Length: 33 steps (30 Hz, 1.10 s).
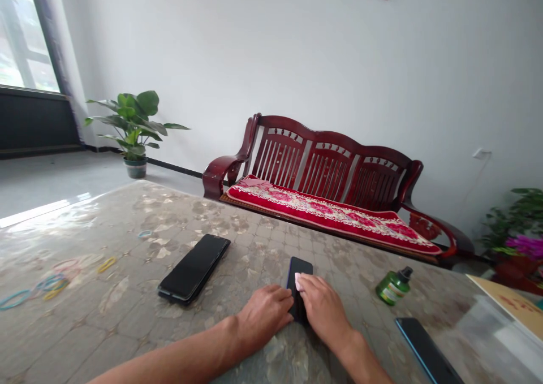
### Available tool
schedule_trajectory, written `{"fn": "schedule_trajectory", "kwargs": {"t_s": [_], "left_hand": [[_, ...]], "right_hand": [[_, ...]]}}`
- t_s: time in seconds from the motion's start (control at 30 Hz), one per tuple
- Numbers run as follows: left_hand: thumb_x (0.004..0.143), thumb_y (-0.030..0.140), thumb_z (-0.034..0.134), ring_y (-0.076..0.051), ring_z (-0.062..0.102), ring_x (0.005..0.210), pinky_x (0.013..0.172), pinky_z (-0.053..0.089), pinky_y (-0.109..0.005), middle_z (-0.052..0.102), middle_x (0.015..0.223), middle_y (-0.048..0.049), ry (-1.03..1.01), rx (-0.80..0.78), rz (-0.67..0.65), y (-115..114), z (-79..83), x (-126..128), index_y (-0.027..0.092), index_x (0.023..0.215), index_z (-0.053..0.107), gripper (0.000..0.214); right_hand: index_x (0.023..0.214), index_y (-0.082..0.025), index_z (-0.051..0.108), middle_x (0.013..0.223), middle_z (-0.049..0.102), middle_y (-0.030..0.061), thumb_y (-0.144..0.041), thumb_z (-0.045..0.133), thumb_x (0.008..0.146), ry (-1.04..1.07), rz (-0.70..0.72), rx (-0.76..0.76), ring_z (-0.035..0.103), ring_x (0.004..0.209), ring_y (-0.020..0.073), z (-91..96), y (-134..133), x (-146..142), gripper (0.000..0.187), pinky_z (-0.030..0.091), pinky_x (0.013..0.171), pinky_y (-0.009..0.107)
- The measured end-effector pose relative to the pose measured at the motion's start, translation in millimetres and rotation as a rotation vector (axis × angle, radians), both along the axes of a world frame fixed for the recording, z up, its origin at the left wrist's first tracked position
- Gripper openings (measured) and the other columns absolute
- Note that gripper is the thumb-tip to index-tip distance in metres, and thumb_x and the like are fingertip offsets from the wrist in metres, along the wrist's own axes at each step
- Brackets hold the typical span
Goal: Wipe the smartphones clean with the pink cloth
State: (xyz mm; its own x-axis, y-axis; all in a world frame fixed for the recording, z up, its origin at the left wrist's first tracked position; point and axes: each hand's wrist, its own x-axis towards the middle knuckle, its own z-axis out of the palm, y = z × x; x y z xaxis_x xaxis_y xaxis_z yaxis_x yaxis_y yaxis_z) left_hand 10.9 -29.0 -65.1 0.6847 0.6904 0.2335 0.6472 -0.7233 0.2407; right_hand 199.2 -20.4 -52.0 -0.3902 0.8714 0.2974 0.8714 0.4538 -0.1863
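A dark smartphone [302,266] lies flat on the patterned tabletop, screen up. My left hand [266,315] is closed against its left edge, fingers together, steadying it. My right hand [326,309] rests over the screen and pinches a small pale pink wiping cloth [298,282], which touches the glass. Most of the cloth and the phone's lower part are hidden by my hands. Left of them sits a larger black smartphone [195,268], apparently stacked on something dark. To the right, a green spray bottle [393,286] stands beside a blue-edged smartphone [426,350].
Colored elastic bands [55,282] lie on the table [110,327] at left. A clear plastic box [496,327] and a tan card [509,299] occupy the right edge. Beyond the table are a wooden bench [331,152] with a red cover and a potted plant [136,166].
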Motion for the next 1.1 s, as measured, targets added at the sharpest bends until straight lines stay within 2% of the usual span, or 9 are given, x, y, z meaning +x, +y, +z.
{"fn": "schedule_trajectory", "kwargs": {"t_s": [0.1,0.27,0.33,0.6,0.67,0.9,1.0,1.1], "left_hand": [[0.093,0.027,0.061,-0.023,0.065,0.099,0.093,0.051,-0.032,0.069,0.106,-0.005,0.011,0.015,-0.005,-0.2,2.1,-0.2,0.017,0.099,0.064,0.012],[0.095,0.028,0.058,-0.022,0.064,0.098,0.091,0.05,-0.031,0.069,0.105,-0.0051,0.023,0.047,-0.036,-0.3,2.6,-2.3,0.018,0.096,0.064,0.012],[0.095,0.028,0.058,-0.022,0.065,0.098,0.091,0.051,-0.031,0.069,0.105,-0.005,0.027,0.046,-0.025,-0.2,1.9,-2.3,0.018,0.097,0.064,0.012],[0.091,0.03,0.064,-0.021,0.065,0.095,0.09,0.051,-0.031,0.07,0.101,-0.0023,0.039,0.031,-0.016,1.7,5.0,-1.2,0.018,0.095,0.064,0.012],[0.092,0.03,0.064,-0.021,0.065,0.095,0.09,0.051,-0.03,0.07,0.101,-0.0024,0.04,0.03,-0.02,2.0,6.3,-2.0,0.018,0.095,0.064,0.012],[0.095,0.03,0.06,-0.021,0.065,0.098,0.091,0.051,-0.03,0.069,0.106,-0.0045,0.022,0.039,-0.012,3.6,0.6,-4.0,0.019,0.097,0.065,0.012],[0.094,0.031,0.061,-0.021,0.065,0.097,0.09,0.051,-0.031,0.07,0.105,-0.0039,0.025,0.048,-0.004,4.2,-0.2,-3.1,0.019,0.098,0.065,0.013],[0.093,0.03,0.062,-0.022,0.065,0.095,0.088,0.051,-0.031,0.07,0.103,-0.0032,0.056,0.053,0.003,3.5,3.5,-1.5,0.018,0.098,0.064,0.013]], "right_hand": [[0.122,-0.02,0.066,0.122,0.068,0.0056,-0.011,0.04,0.092,0.0,0.003,0.004,0.058,0.114,0.0184,1.5,3.1,-0.2,0.04,0.041,0.102,0.03],[0.117,-0.018,0.068,0.119,0.069,0.0065,-0.01,0.04,0.092,-0.011,-0.065,0.001,0.06,0.111,0.0203,6.9,42.1,-8.2,0.038,0.044,0.099,0.032],[0.116,-0.018,0.069,0.118,0.069,0.0065,-0.01,0.04,0.092,-0.005,-0.068,-0.003,0.061,0.11,0.0203,7.1,47.7,-12.3,0.038,0.044,0.098,0.032],[0.117,-0.021,0.066,0.117,0.069,0.0045,-0.01,0.042,0.093,0.04,0.103,0.05,0.06,0.109,0.0172,-0.4,6.5,-7.7,0.036,0.045,0.098,0.029],[0.117,-0.021,0.066,0.117,0.069,0.0046,-0.011,0.041,0.093,0.03,0.09,0.063,0.06,0.109,0.0172,-0.6,10.0,-7.9,0.036,0.045,0.097,0.03],[0.117,-0.019,0.067,0.116,0.069,0.0073,-0.014,0.038,0.096,-0.042,-0.048,0.032,0.06,0.111,0.019,5.4,51.4,-22.3,0.036,0.044,0.098,0.031],[0.115,-0.019,0.067,0.116,0.069,0.0067,-0.012,0.038,0.095,-0.017,-0.026,0.02,0.059,0.111,0.0192,6.4,40.9,-22.5,0.036,0.044,0.098,0.031],[0.114,-0.021,0.067,0.116,0.069,0.0059,-0.011,0.039,0.094,0.011,0.046,0.0,0.06,0.109,0.0192,6.8,14.8,-17.5,0.036,0.045,0.097,0.031]]}}
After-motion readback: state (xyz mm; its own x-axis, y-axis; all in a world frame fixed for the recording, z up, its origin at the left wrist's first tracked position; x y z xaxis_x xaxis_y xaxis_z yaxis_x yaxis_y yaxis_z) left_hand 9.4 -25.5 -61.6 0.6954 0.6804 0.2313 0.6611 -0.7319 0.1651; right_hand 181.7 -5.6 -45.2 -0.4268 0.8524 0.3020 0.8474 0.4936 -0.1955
